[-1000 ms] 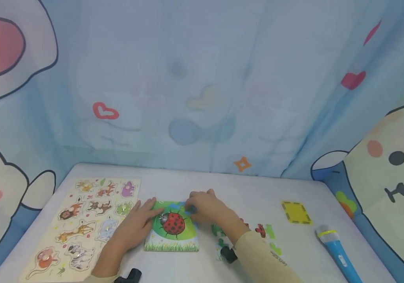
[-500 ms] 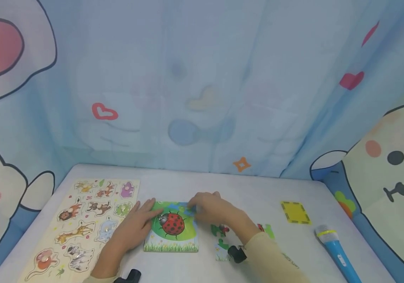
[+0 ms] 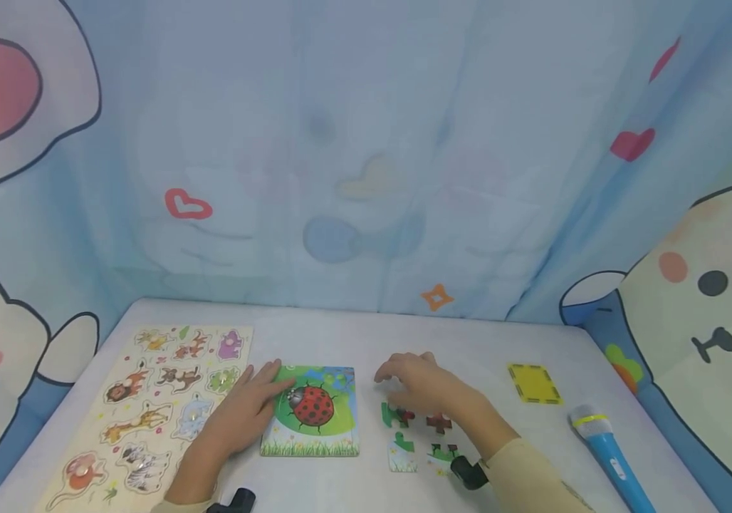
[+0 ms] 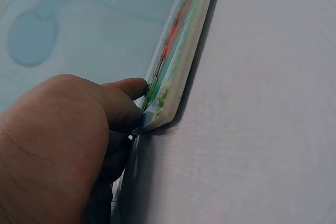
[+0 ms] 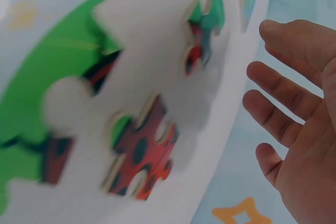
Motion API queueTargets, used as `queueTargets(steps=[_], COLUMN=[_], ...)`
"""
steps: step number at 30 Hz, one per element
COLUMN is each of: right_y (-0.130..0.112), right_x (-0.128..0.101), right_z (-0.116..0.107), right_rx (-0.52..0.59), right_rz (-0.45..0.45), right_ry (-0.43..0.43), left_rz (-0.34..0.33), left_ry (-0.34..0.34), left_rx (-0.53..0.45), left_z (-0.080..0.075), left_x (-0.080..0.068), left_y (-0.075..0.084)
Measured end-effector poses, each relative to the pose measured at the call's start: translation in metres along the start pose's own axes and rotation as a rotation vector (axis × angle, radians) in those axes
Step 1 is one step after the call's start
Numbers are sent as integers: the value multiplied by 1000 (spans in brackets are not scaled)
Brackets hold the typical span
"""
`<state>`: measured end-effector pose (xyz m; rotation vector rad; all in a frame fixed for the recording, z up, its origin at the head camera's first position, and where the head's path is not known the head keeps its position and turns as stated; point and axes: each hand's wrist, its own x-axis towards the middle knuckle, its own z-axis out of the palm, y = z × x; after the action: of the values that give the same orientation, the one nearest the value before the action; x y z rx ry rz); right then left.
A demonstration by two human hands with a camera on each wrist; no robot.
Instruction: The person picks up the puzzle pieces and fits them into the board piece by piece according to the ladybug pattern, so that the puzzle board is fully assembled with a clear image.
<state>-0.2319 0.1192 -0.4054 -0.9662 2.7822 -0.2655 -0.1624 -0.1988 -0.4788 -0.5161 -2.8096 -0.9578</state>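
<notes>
A square ladybug jigsaw board (image 3: 315, 412) lies flat on the white table, its picture showing a red spotted ladybug on green. My left hand (image 3: 238, 413) rests on its left side, fingers extended; the left wrist view has fingertips touching the board edge (image 4: 176, 72). To the right of the board, my right hand (image 3: 426, 385) hovers with relaxed fingers and nothing in them. Below it lie loose jigsaw pieces: a red spotted piece (image 5: 144, 150), a green-and-red piece (image 5: 199, 38), a grass corner piece (image 3: 402, 459) and others. The right forearm covers part of this area.
A wooden animal puzzle board (image 3: 148, 413) lies at the left, partly under the left forearm. On the right are a yellow square tile (image 3: 535, 383) and a blue toy microphone (image 3: 612, 456). A patterned blue curtain (image 3: 366, 157) hangs behind the table.
My right hand has left the upper right corner of the ladybug board and moved right, over the loose pieces. My left hand has stayed in place.
</notes>
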Motion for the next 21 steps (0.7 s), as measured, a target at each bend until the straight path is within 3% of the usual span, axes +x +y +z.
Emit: queueTargets(steps=[10,21], right_y=[7,12], right_x=[-21,-26], right_z=[11,18], right_rx=[-23,-86], right_rz=[9,-9], right_ry=[-46,-25], left_rz=[7,2], left_ry=[23,14], left_rx=[-4,7], left_z=[-1,2], left_x=[-1,-1], left_y=[2,-1])
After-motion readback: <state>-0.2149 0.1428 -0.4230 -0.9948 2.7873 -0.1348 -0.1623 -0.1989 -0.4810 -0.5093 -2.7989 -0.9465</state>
